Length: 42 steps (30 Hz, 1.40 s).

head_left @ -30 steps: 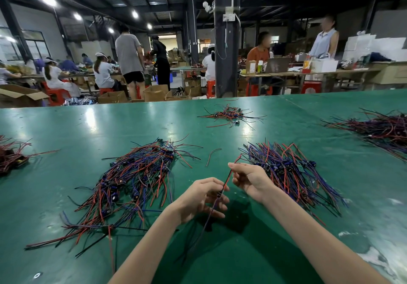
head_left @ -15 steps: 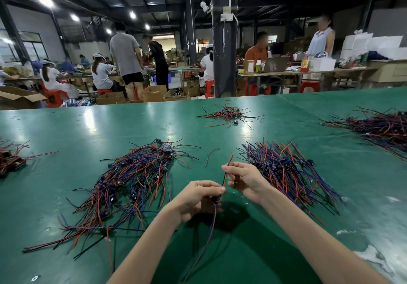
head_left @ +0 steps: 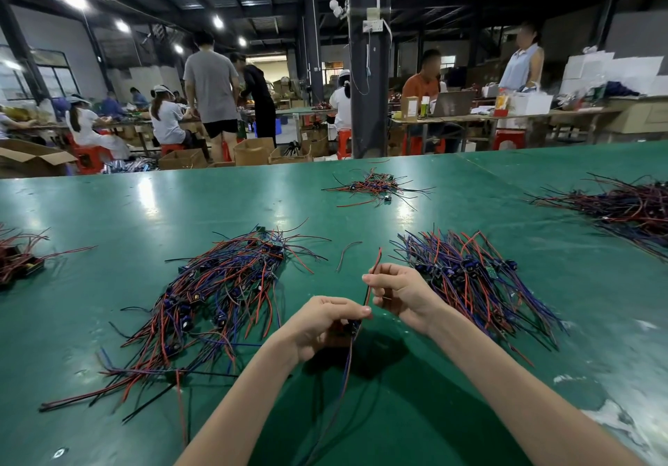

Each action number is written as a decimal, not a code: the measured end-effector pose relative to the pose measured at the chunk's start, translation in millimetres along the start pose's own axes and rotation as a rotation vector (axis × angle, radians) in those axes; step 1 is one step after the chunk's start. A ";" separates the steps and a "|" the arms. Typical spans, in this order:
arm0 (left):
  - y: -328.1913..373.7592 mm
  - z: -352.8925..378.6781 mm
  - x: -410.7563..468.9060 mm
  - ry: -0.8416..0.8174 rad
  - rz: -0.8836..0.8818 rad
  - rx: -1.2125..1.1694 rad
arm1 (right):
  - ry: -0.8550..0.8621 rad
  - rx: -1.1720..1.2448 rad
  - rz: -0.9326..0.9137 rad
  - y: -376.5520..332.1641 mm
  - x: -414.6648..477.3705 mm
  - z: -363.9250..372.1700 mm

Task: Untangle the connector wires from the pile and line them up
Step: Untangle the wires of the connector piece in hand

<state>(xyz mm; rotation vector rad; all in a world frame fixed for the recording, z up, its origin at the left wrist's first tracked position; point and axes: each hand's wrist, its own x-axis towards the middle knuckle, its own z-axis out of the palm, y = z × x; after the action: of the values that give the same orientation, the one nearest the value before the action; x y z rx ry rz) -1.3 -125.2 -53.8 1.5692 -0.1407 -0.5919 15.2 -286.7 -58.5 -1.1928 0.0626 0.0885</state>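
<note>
2 hands (head_left: 325, 324) (head_left: 401, 292), 1 wire (head_left: 376, 261), 5 piles (head_left: 224, 295) (head_left: 470, 277) (head_left: 376, 187) (head_left: 629, 205) (head_left: 18, 259)

The connector wire (head_left: 377, 259) now stands steeper, its red tip nearer upright; the right hand (head_left: 405, 290) sits slightly closer to the left hand (head_left: 321, 324). The wire's trailing end hangs straighter below the left hand.

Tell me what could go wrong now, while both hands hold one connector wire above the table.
1. The right hand pinches the red wire while the left hand grips the connector; a hard pull may tear them apart.
2. The hanging tails dangle near the tangled pile and may snag it.
</note>
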 end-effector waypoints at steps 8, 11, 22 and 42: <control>1.6 -3.6 0.7 -0.015 0.010 0.038 | 0.084 0.066 -0.011 -6.2 2.3 -4.3; 1.2 -3.7 0.6 -0.029 0.021 0.057 | 0.147 0.132 -0.024 -12.8 4.9 -10.5; -1.8 -2.3 3.5 0.062 0.129 0.002 | 0.146 0.126 0.047 -18.4 -1.0 -12.7; -5.5 -4.3 9.4 0.030 0.107 0.023 | -0.142 -0.134 0.128 4.8 -10.9 7.5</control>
<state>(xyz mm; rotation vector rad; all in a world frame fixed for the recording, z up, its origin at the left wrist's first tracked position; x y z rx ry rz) 7.2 -124.8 -61.9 1.5820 -0.2085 -0.4847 3.9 -278.4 -59.2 -1.3122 0.0085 0.2935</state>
